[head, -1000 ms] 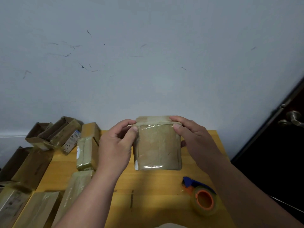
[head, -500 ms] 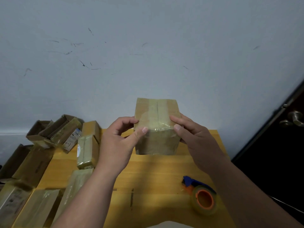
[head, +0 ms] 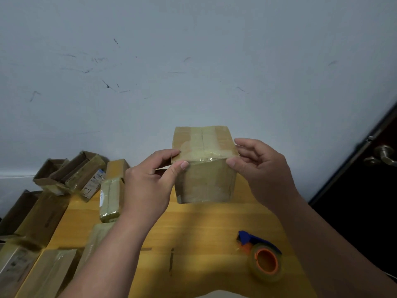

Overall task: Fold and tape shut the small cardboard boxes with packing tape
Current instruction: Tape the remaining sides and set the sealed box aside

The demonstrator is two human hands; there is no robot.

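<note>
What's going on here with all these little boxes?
A person is sealing small cardboard boxes. Both hands hold one box above the wooden table: the left hand pinches its near left top corner, the right hand its near right one. Clear tape already runs over the box's top seam. The tape roll lies untouched on the table near the right arm, and more boxes are piled to the left.

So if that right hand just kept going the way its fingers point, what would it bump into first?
The right hand points leftward, and its fingers already pinch the taped box at its corner. So the box comes first, probably with the left hand beyond it.
</note>
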